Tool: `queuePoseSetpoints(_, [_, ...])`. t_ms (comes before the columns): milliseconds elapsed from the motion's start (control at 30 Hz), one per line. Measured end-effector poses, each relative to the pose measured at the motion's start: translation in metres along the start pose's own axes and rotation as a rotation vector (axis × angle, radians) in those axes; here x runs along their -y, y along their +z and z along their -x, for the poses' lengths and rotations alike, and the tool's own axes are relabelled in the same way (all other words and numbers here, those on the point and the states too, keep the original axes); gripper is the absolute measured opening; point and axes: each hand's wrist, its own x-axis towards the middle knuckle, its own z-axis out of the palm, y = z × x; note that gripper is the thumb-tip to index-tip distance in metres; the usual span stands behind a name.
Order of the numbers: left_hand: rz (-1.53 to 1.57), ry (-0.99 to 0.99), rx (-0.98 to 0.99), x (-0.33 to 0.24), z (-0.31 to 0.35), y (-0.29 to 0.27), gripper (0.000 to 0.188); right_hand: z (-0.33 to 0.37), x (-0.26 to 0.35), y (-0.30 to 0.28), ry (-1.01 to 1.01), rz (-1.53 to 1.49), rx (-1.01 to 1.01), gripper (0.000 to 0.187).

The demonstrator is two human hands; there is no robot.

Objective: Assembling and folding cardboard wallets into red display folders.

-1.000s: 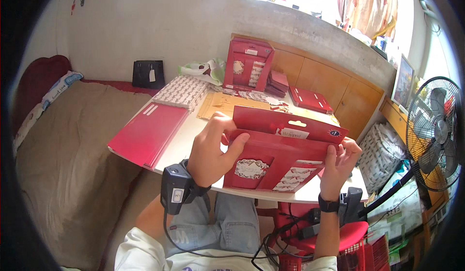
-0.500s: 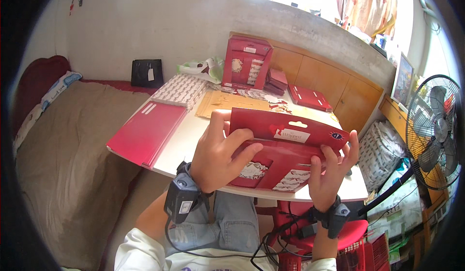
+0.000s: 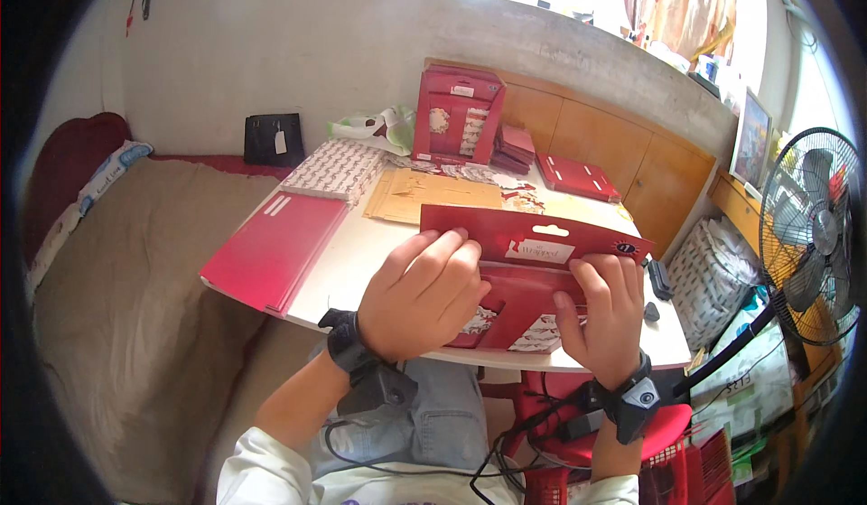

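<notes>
Red card package (image 3: 533, 266) — half-folded, held.

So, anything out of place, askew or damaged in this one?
Mostly tidy. The flat red folder hangs over the near left edge of the white table, and small printed cards lie scattered loosely. The red cardboard package held by left hand and right hand looks undamaged.

Place: home bedroom used for craft work
Signs: bed (image 3: 135, 261) left; fan (image 3: 808, 234) right; wooden cabinets (image 3: 587, 135) far; table (image 3: 361, 252) near
</notes>
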Motion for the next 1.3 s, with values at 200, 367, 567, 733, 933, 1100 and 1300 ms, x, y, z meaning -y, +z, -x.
queuePoseSetpoints(200, [0.261, -0.015, 0.182, 0.010, -0.009, -0.003, 0.023, -0.008, 0.000, 0.001, -0.004, -0.079, 0.035, 0.026])
queuePoseSetpoints(367, [0.366, -0.086, 0.209, -0.001, -0.031, -0.009, 0.024, -0.011, 0.004, -0.007, 0.034, -0.111, 0.090, 0.023])
queuePoseSetpoints(567, [0.360, -0.099, 0.259, -0.006, -0.029, -0.006, 0.023, -0.020, 0.008, -0.014, 0.016, -0.151, 0.200, 0.024])
queuePoseSetpoints(733, [0.378, -0.106, 0.280, -0.009, -0.032, -0.007, 0.018, -0.019, 0.005, -0.012, 0.020, -0.133, 0.225, 0.021])
queuePoseSetpoints(933, [0.394, -0.154, 0.354, -0.016, -0.041, -0.007, 0.018, -0.018, 0.004, -0.007, 0.011, -0.135, 0.253, 0.019])
queuePoseSetpoints(1100, [0.399, -0.173, 0.368, -0.016, -0.041, -0.005, 0.017, -0.007, -0.001, 0.013, -0.081, -0.014, 0.018, 0.021])
queuePoseSetpoints(1300, [0.403, -0.172, 0.282, -0.014, -0.037, -0.003, 0.017, 0.004, 0.000, 0.024, -0.182, 0.140, -0.129, 0.026])
